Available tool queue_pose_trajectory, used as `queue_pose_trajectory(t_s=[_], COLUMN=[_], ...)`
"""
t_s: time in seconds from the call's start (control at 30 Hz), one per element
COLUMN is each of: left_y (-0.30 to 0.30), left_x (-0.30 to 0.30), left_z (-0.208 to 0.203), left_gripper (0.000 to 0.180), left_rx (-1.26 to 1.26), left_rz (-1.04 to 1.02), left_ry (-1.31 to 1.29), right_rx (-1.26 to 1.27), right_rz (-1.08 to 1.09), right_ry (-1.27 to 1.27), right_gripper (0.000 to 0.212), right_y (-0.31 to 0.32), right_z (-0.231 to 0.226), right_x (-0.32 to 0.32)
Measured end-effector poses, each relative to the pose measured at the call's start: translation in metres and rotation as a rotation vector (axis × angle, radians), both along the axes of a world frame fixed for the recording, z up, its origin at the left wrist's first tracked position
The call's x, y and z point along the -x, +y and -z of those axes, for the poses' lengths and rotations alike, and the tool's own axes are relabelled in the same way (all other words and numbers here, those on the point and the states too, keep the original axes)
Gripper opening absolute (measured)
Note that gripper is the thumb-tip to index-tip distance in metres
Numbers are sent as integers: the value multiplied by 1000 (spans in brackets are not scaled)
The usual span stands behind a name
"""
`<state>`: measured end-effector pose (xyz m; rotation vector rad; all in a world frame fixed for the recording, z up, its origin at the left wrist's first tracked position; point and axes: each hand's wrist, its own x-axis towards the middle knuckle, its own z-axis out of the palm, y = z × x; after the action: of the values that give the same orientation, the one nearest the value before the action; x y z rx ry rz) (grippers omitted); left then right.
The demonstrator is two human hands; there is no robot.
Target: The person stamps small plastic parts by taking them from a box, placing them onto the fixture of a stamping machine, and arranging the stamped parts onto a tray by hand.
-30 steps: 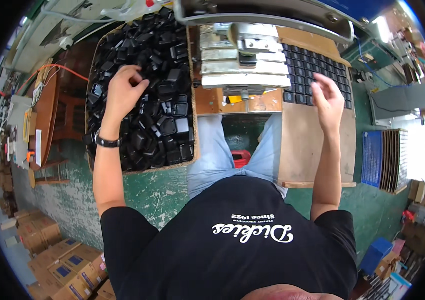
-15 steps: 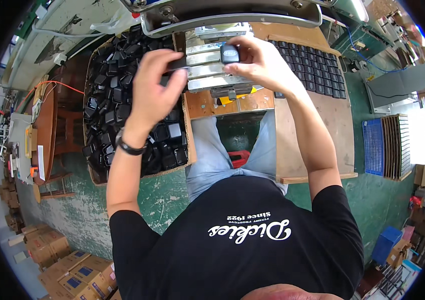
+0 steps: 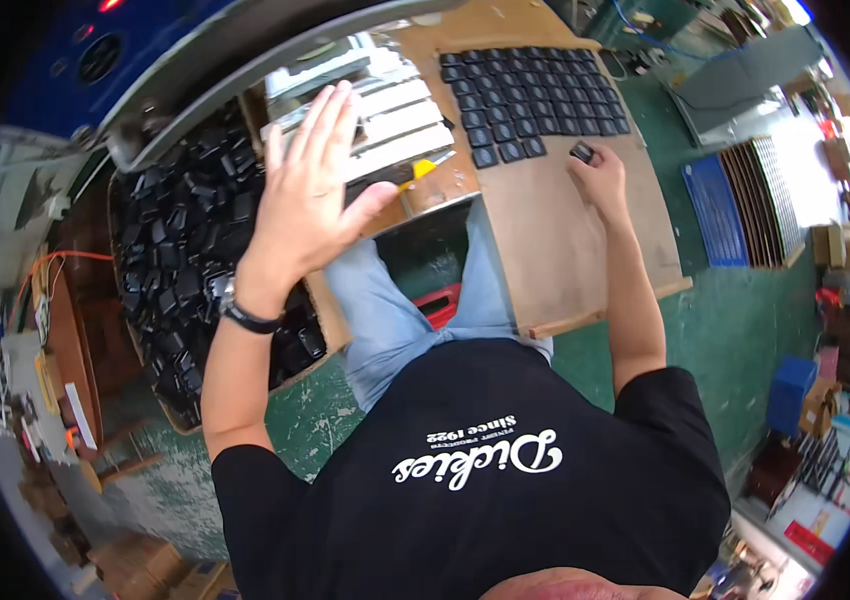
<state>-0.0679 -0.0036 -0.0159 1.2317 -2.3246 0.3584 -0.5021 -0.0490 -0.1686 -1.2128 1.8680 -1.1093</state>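
Observation:
My left hand (image 3: pixel 313 190) is raised flat with its fingers spread, empty, over the metal fixture (image 3: pixel 395 125) and next to the bin of loose black parts (image 3: pixel 185 260). At the edge of the rows of black parts (image 3: pixel 535 95) laid out on the brown board (image 3: pixel 585 230), my right hand (image 3: pixel 600 175) grips a small black part (image 3: pixel 582 152). A dark watch sits on my left wrist.
A blue machine housing (image 3: pixel 145 50) arches over the fixture. Stacked blue and brown trays (image 3: pixel 745 200) stand to the right on the green floor. A red object (image 3: pixel 440 305) lies between my knees. Cardboard boxes and clutter fill the left and lower right.
Both hands were together at the metal fixture half a second ago. Now my left hand has lifted off, open, and my right has carried a black part to the board's rows.

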Motion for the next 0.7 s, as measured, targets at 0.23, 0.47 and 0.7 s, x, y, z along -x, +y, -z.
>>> queue_pose_trajectory(t_s=[0.23,0.47,0.7], left_y=[61,137,157], left_x=[9,-68,-130], left_z=[-28,-89,-98], left_gripper=[56,52,40], left_rx=[-205,-181,-274], left_rz=[357,448,532], left_ry=[184,637,834], right_rx=[-99,14,-36], right_rz=[-10,-26,-39], right_ry=[533,713,617], right_gripper=[49,42,44], right_y=[-25,-42,-27], right_z=[7,60,27], right_x=[-25,28,-12])
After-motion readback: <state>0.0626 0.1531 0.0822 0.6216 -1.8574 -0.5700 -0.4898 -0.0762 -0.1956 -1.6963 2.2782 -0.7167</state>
